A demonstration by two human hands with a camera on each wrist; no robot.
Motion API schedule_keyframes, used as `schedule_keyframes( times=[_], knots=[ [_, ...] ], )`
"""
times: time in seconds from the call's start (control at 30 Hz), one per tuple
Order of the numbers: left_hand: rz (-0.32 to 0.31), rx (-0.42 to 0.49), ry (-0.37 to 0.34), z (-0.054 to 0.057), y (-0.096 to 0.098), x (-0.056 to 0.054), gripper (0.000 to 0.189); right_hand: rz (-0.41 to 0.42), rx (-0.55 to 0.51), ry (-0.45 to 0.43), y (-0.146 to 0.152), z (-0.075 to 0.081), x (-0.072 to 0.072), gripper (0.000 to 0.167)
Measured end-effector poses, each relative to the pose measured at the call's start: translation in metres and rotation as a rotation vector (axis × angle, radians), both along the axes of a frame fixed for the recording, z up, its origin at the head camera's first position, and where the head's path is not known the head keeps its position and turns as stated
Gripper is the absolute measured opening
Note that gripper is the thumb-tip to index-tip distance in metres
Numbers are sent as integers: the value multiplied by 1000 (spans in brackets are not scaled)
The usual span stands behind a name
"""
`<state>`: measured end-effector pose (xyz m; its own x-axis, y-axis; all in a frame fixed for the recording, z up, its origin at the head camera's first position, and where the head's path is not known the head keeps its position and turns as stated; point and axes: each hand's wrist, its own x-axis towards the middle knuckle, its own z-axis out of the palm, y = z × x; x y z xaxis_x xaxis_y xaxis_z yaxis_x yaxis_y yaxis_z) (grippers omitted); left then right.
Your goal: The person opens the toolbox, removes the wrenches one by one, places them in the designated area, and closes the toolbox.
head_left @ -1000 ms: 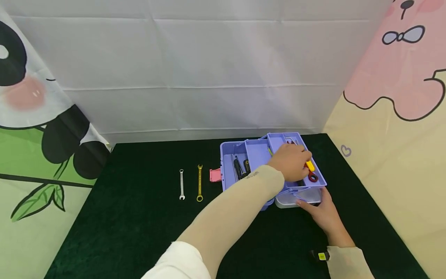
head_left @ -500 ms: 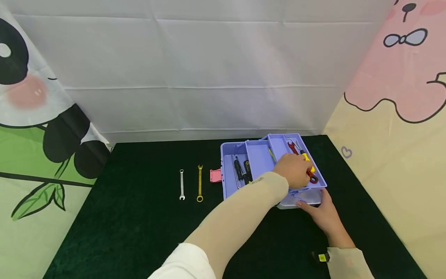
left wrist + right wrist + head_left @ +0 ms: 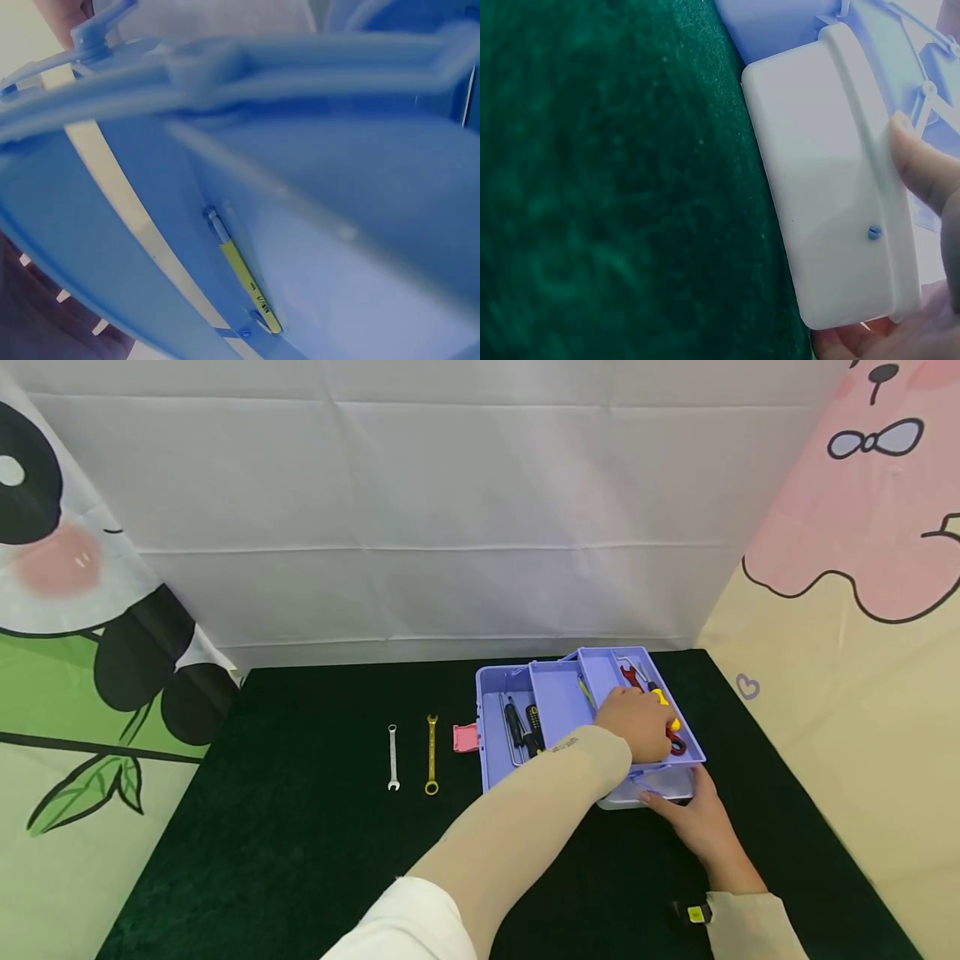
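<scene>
The purple toolbox [image 3: 489, 727] holds tools [image 3: 513, 725] in several compartments [image 3: 553, 693].

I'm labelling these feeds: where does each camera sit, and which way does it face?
Head: worn on the head, facing forward and down at the purple toolbox; left hand, right hand and sleeves show.
Left wrist: on that wrist, looking closely into the purple toolbox at a yellow tool; dark fingers, probably the left hand's, show lower left.
Right wrist: on that wrist, looking across green cloth at a pale box part, gripped by the right hand.
Head and left wrist share the yellow tool.
</scene>
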<state>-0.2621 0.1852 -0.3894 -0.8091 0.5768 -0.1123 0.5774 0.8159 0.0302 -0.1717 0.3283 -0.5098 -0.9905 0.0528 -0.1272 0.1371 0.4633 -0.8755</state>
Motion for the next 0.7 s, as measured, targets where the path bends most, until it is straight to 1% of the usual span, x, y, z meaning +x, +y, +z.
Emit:
schedule_keyframes(
  times=[0.17, 0.4, 0.6, 0.7],
  knots=[
    [4, -10, 11, 1, 2, 0, 47, -4, 0, -7, 0, 2, 1, 115],
    [3, -14, -9, -2, 2, -1, 48, -5, 6, -13, -2, 2, 1, 115],
    [-20, -37, 22, 0, 2, 1, 47, -3, 16, 17, -3, 1, 1, 113],
    [-5, -42, 9, -1, 7, 0, 45, -1, 10, 28, -3, 1, 2, 112]
  ],
)
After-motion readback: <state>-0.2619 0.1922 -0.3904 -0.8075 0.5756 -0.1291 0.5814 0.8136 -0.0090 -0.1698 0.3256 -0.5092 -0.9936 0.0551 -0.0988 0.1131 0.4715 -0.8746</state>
